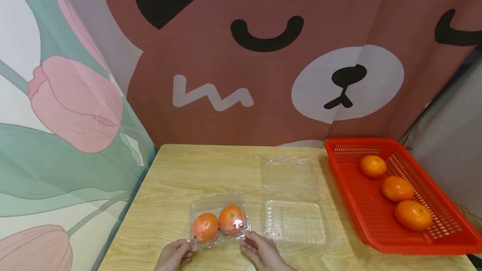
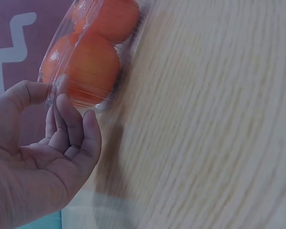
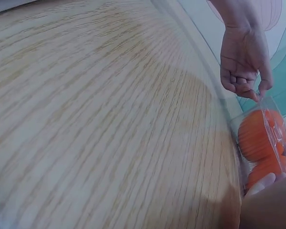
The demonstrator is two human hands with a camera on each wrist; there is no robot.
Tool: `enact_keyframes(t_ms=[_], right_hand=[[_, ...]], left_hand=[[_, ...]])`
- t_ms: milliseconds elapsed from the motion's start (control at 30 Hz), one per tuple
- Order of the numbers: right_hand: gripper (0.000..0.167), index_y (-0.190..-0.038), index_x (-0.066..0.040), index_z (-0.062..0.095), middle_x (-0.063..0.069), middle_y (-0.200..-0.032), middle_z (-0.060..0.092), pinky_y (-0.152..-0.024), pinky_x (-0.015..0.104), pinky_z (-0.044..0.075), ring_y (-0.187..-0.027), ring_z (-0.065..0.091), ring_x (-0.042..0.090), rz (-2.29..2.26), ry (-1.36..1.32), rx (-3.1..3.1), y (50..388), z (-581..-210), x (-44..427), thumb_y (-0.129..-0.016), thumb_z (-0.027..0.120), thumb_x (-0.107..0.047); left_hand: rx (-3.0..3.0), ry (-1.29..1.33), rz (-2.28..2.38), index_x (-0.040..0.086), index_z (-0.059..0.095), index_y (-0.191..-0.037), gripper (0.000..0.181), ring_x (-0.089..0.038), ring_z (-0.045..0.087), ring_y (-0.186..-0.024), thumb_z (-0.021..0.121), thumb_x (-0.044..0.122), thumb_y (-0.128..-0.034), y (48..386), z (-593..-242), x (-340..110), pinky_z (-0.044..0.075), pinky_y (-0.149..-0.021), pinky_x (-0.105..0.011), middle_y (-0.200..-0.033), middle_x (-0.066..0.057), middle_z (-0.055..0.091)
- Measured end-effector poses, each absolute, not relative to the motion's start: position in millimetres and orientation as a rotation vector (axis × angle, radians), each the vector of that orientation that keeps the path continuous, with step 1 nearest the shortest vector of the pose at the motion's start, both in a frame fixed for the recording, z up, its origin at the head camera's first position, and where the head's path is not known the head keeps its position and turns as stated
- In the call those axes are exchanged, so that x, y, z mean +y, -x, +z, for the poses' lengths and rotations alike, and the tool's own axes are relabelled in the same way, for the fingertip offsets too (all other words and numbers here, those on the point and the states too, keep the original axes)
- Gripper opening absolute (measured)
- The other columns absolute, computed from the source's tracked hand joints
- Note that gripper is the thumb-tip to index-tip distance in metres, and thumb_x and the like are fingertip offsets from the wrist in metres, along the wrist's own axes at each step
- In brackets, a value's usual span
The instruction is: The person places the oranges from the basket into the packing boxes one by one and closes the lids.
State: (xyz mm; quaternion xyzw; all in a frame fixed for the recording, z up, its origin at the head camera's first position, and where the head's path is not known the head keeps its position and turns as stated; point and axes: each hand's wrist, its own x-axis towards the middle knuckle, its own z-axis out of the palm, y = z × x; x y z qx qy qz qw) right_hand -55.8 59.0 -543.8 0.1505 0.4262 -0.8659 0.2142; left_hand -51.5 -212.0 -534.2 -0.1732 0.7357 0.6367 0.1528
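A clear plastic clamshell box (image 1: 219,204) with two oranges (image 1: 206,226) inside is held between both hands near the table's front. Its lid lies over the fruit. My left hand (image 1: 174,255) pinches the box's near left corner between thumb and fingers; the left wrist view shows the same left hand (image 2: 52,138) at the rim. At the near right corner, my right hand (image 1: 262,251) grips the edge with its thumb on top. In the right wrist view, only part of the right hand (image 3: 269,202) shows, beside the oranges (image 3: 255,136).
Right of the hands, an opened clear clamshell box (image 1: 295,221) lies on the wooden table (image 1: 162,195). A red plastic basket (image 1: 361,225) at the right holds three oranges (image 1: 397,188). Behind the table hangs a bear-print curtain (image 1: 226,129).
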Motion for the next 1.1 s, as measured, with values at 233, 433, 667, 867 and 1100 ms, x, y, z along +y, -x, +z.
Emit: enact_keyframes(t_ms=[233, 433, 667, 867, 1100], right_hand=[[0.008, -0.098, -0.005, 0.066, 0.005, -0.094, 0.064, -0.092, 0.027, 0.052, -0.09, 0.064, 0.014, -2.388, -0.413, 1.12, 57.9, -543.7, 60.0, -0.096, 0.063, -0.012], [0.03, -0.124, 0.003, 0.055, 0.008, -0.11, 0.062, -0.106, 0.035, 0.044, -0.105, 0.06, 0.018, -2.358, -0.299, 1.028, 58.8, -542.6, 67.1, -0.099, 0.058, -0.012], [0.066, -0.149, 0.016, 0.012, 0.012, -0.127, 0.061, -0.113, 0.041, 0.034, -0.122, 0.056, 0.024, -2.268, -0.112, 0.943, 59.4, -546.0, 88.5, -0.102, 0.051, -0.007], [0.05, -0.145, 0.012, 0.035, 0.012, -0.124, 0.064, -0.11, 0.041, 0.037, -0.123, 0.056, 0.027, -2.2, 0.001, 0.952, 57.2, -549.7, 112.5, -0.103, 0.051, -0.009], [0.033, -0.133, 0.0, 0.056, 0.01, -0.12, 0.067, -0.102, 0.036, 0.047, -0.115, 0.062, 0.023, -2.131, 0.238, 0.989, 49.1, -553.5, 150.7, -0.107, 0.038, -0.011]], left_hand=[[2.003, 0.519, 1.889, -0.009, 0.065, -0.1, 0.022, -0.012, 0.063, -0.077, 0.056, 0.01, -0.0945, 50.1, -537.4, -214.8, 0.058, -0.075, -0.027, -0.082, 0.001, 0.067], [1.835, 0.509, 2.004, -0.002, 0.064, -0.107, 0.026, -0.012, 0.065, -0.085, 0.06, 0.022, -0.0979, 46.2, -538.7, -217.6, 0.056, -0.08, -0.03, -0.091, 0.001, 0.07], [1.799, 0.43, 1.97, -0.011, 0.056, -0.122, 0.044, -0.012, 0.065, -0.094, 0.062, 0.025, -0.0969, 38.5, -540.5, -221.5, 0.055, -0.086, -0.032, -0.105, -0.003, 0.071], [1.757, 0.324, 1.952, -0.015, 0.054, -0.122, 0.044, -0.01, 0.065, -0.094, 0.06, 0.021, -0.0975, 33.3, -545.1, -212.5, 0.055, -0.083, -0.029, -0.107, -0.003, 0.072], [1.802, 0.132, 1.871, -0.019, 0.045, -0.133, 0.053, -0.009, 0.064, -0.098, 0.056, 0.019, -0.0979, 33.3, -544.9, -180.8, 0.053, -0.082, -0.026, -0.116, -0.013, 0.07]])
